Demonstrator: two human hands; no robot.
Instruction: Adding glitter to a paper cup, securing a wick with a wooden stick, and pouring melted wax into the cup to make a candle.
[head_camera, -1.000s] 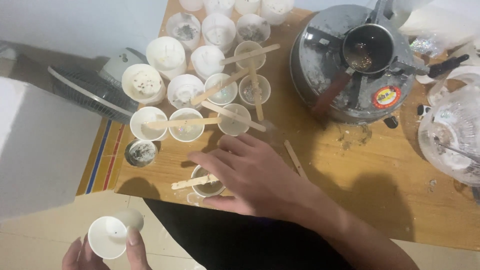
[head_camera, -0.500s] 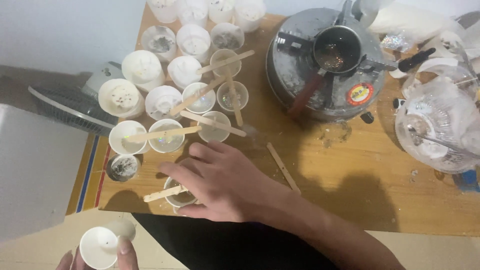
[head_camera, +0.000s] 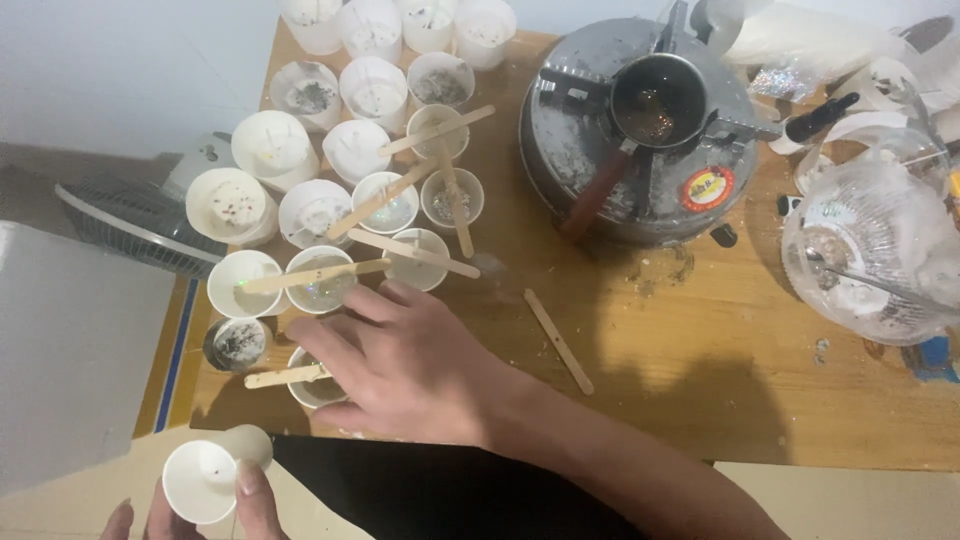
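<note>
Now | left hand (head_camera: 195, 505) holds white cup (head_camera: 205, 478) | right hand (head_camera: 410, 365) on stick-topped cup (head_camera: 315, 385)

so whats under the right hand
The right hand covers a small cup with a wooden stick lying across its rim. The cup's contents are mostly hidden.

Single head-worn camera, looking steeply down at close range onto the wooden table (head_camera: 700, 380); no second view.
</note>
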